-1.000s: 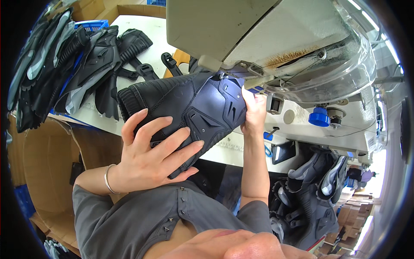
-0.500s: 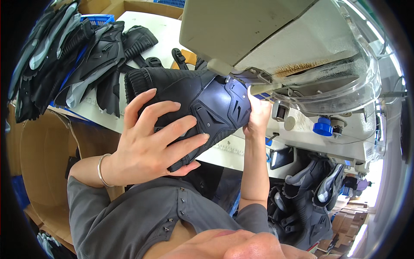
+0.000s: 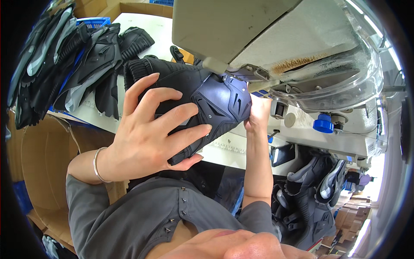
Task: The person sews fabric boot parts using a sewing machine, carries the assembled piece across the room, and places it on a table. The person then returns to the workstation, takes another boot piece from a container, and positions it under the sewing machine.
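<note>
A black padded protective guard (image 3: 217,97) with a moulded shiny shell lies under the head of a sewing machine (image 3: 258,47), its upper edge at the presser area. My left hand (image 3: 151,125) is spread over its near left part, fingers on top and thumb at the lower edge, gripping it. At the guard's right end my right hand (image 3: 258,113) holds the edge; most of its fingers are hidden behind the guard and the machine. The needle point is hard to make out.
Several similar guards (image 3: 92,71) are heaped at the left on the white table (image 3: 144,21). More guards (image 3: 302,203) hang or lie at the lower right. A cardboard box (image 3: 47,159) stands at the left. A clear shield (image 3: 327,99) and a blue knob (image 3: 323,124) sit on the machine.
The guard has shifted slightly beneath the machine head, with both hands still on it. My right thumb, visible on the shell's edge before, is now mostly out of sight.
</note>
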`<state>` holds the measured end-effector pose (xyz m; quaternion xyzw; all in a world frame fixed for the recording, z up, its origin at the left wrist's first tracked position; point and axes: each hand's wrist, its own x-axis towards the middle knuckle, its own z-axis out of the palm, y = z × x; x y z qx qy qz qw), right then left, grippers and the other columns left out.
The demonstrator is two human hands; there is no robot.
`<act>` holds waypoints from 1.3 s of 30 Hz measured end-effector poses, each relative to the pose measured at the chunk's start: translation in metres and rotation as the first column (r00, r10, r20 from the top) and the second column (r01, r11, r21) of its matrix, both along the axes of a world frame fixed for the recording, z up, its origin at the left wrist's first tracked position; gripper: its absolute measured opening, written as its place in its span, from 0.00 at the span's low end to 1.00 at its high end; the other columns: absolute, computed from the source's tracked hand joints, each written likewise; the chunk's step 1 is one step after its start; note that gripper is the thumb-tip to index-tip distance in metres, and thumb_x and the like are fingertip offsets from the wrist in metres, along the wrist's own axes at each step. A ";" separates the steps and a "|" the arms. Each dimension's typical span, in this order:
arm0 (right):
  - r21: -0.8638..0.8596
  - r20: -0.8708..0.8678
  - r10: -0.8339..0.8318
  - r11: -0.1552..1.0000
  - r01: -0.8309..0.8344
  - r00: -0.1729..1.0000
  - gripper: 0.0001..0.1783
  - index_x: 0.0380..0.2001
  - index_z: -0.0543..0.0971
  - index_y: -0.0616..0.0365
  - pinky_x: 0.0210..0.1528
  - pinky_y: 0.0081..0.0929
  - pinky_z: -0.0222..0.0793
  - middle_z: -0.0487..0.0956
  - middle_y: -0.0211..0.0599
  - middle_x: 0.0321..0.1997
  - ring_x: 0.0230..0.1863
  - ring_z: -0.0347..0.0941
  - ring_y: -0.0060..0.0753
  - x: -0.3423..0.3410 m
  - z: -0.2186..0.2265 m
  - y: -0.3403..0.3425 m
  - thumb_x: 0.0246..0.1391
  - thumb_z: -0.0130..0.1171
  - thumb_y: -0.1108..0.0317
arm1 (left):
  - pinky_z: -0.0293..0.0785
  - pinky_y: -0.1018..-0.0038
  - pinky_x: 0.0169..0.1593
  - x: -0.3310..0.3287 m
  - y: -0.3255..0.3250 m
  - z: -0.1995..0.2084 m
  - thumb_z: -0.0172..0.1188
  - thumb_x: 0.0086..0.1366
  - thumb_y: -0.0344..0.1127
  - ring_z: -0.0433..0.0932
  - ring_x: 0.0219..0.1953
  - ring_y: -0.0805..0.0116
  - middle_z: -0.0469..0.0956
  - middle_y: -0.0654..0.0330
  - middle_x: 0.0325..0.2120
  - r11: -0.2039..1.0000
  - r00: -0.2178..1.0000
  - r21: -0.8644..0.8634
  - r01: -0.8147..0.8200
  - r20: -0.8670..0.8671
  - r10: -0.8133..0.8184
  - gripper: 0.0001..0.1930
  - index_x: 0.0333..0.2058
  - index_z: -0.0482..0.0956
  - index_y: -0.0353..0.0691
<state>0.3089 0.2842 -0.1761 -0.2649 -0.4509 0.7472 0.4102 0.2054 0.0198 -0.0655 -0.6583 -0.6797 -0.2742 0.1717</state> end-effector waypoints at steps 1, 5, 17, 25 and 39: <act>-0.001 0.001 -0.003 1.000 0.003 1.000 0.13 0.42 0.76 0.66 0.38 0.24 0.75 0.79 0.36 0.41 0.37 0.77 0.27 0.000 0.002 -0.001 0.52 0.55 0.79 | 0.57 0.48 0.58 -0.001 0.001 0.001 0.70 0.29 0.47 0.69 0.46 0.57 0.74 0.65 0.39 1.000 1.000 -0.001 0.003 0.001 -0.003 0.25 0.35 0.84 0.56; 0.031 0.012 0.056 0.998 -0.057 0.998 0.16 0.48 0.71 0.61 0.43 0.26 0.74 0.76 0.35 0.45 0.43 0.75 0.30 0.002 -0.003 0.005 0.56 0.52 0.72 | 0.58 0.48 0.57 -0.005 0.004 0.005 0.69 0.29 0.47 0.69 0.45 0.57 0.74 0.65 0.39 1.000 1.000 0.003 0.021 -0.008 -0.021 0.25 0.34 0.84 0.55; -0.050 -0.015 -0.047 0.998 0.047 0.999 0.14 0.42 0.75 0.66 0.39 0.24 0.75 0.78 0.38 0.41 0.38 0.77 0.28 -0.003 0.000 -0.006 0.50 0.50 0.81 | 0.58 0.49 0.58 -0.018 0.005 0.010 0.69 0.31 0.45 0.69 0.46 0.57 0.73 0.65 0.39 0.999 0.999 -0.013 0.049 0.001 -0.049 0.23 0.34 0.84 0.55; -0.053 -0.031 -0.116 0.992 0.114 0.993 0.08 0.27 0.78 0.72 0.29 0.21 0.72 0.79 0.36 0.29 0.27 0.75 0.24 -0.004 0.001 -0.021 0.51 0.51 0.78 | 0.55 0.50 0.60 -0.033 0.003 0.017 0.68 0.31 0.47 0.68 0.47 0.57 0.73 0.65 0.39 0.996 0.997 -0.048 0.076 0.000 -0.076 0.24 0.35 0.84 0.57; 0.035 -0.050 -0.141 0.989 0.142 0.989 0.06 0.33 0.74 0.60 0.37 0.21 0.71 0.76 0.30 0.32 0.33 0.72 0.20 -0.001 0.004 -0.056 0.60 0.51 0.69 | 0.73 0.51 0.53 -0.024 -0.004 0.011 0.64 0.42 0.32 0.74 0.51 0.45 0.78 0.55 0.41 0.990 0.954 0.103 -0.092 -0.275 0.117 0.17 0.36 0.84 0.42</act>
